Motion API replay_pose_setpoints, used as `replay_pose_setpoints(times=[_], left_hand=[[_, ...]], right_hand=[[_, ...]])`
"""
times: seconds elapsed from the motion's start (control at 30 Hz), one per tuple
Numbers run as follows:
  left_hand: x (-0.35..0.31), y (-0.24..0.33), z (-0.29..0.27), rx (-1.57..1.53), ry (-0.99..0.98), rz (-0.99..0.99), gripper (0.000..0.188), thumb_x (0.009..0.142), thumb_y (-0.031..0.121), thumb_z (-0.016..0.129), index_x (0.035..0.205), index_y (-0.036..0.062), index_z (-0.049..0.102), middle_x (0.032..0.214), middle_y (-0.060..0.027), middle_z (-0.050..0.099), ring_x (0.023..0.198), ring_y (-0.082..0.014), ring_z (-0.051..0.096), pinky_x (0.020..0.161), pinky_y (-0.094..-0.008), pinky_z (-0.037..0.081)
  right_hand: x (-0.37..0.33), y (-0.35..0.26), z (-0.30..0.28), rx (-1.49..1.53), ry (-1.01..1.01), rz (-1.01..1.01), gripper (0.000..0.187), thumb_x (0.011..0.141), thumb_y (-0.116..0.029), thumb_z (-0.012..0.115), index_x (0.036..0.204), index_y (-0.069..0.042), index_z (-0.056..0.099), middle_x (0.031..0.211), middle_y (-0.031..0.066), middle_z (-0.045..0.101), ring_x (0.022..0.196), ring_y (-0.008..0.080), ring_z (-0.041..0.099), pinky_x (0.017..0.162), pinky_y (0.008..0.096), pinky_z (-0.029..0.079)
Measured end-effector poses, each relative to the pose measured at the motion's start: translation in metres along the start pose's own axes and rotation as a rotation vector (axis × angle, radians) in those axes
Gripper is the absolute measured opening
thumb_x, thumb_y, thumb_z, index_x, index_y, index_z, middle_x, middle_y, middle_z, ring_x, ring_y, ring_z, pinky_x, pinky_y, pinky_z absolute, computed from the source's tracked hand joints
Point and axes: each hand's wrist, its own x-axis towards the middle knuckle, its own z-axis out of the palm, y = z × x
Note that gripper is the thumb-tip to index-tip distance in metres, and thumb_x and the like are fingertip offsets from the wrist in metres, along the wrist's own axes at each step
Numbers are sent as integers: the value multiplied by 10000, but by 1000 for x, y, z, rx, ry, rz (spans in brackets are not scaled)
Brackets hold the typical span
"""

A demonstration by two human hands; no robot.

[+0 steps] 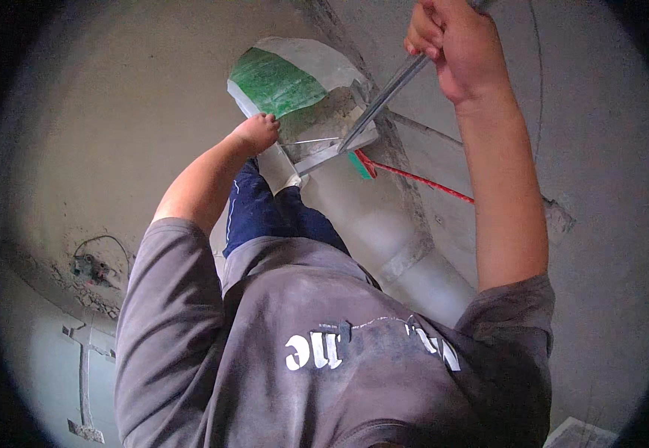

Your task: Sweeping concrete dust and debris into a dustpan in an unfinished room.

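Note:
High at the right, my right hand point(459, 48) is wrapped round a grey metal pole point(391, 97). The pole slants down to the left, and its lower end meets the edge of a light grey, pan-like frame point(318, 161) with dusty material point(317, 123) behind it. My left hand point(257, 134) is closed at the left side, where this frame and a green and white plastic sack point(276, 82) come together. Its fingers hide which of the two it grips. The sack spreads out just beyond the frame, in front of my legs.
A broom point(421, 179) with a red handle and green bristles lies to the right of the frame. Rubble point(97, 299) and a dark object point(89, 270) with a cable lie on the left. A rough strip point(406, 172) crosses the grey floor. My shoe point(295, 181) is close to the frame.

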Motion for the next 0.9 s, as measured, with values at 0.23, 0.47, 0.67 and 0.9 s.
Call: replay_pose_setpoints(times=[0.23, 0.47, 0.67, 0.9], left_hand=[[-3, -8, -15, 31, 108, 42, 91, 717, 155, 578, 753, 104, 643, 877, -16, 584, 934, -189, 532, 779, -308, 443], [-15, -7, -24, 19, 193, 34, 93, 729, 150, 560, 746, 112, 643, 865, -15, 586, 936, -186, 525, 785, -320, 424], [-10, -6, -23, 27, 201, 5, 99, 725, 175, 572, 757, 145, 661, 882, 16, 601, 962, -179, 523, 793, -321, 413], [-12, -3, -19, 20, 214, -35, 103, 729, 187, 566, 753, 153, 659, 872, 20, 599, 950, -172, 521, 781, -317, 412]], right_hand=[[16, 3, 6, -19, -2, 16, 290, 853, -189, 471, 581, -125, 393, 465, -18, 359, 393, 101, 341, 471, 297, 354], [15, -10, 25, -83, -21, -12, 287, 853, -201, 478, 586, -133, 398, 473, -19, 370, 404, 99, 349, 467, 296, 353], [27, -7, 33, -85, -31, -36, 281, 851, -204, 475, 588, -132, 406, 476, -19, 378, 406, 100, 350, 468, 302, 354], [36, -9, 40, -172, -36, 10, 271, 849, -203, 465, 591, -145, 405, 476, -27, 370, 410, 99, 342, 475, 299, 357]])
